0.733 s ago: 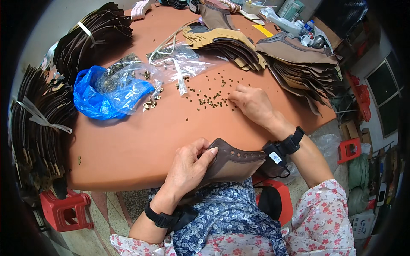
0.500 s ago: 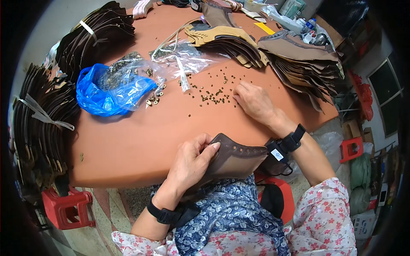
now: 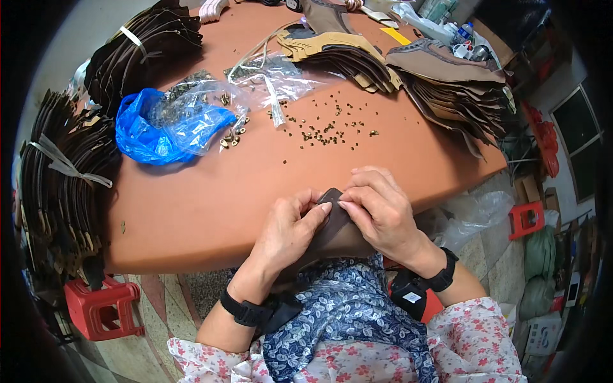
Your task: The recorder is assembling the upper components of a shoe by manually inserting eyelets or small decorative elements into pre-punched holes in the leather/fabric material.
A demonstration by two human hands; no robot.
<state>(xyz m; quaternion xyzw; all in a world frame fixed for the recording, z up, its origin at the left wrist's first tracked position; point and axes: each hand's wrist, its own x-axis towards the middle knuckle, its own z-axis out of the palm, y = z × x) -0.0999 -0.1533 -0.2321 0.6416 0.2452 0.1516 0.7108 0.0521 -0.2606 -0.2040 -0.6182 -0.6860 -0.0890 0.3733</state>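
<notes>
My left hand (image 3: 288, 230) is closed on a dark brown leather shoe upper (image 3: 340, 235), its thumb lying on the top corner. The piece hangs over my lap at the table's near edge. At the same corner my right hand (image 3: 383, 214) is closed in a pinch, thumb and forefinger against the leather edge. Whatever sits between those fingertips is too small to make out. The row of holes along the upper's edge is now mostly covered by my right hand. Beyond both hands, many small brass-coloured metal studs (image 3: 327, 136) lie scattered on the table.
Left of the studs lies a blue plastic bag (image 3: 142, 137), with larger metal pieces (image 3: 231, 139) spilled beside it. Tied stacks of leather (image 3: 67, 185) stand at the left; more uppers (image 3: 447, 67) are piled at the far right. Red stools (image 3: 102, 309) flank the table (image 3: 191, 210).
My right hand has come back from the scattered studs to the corner of the shoe upper and pinches there. My left hand keeps its hold on the leather.
</notes>
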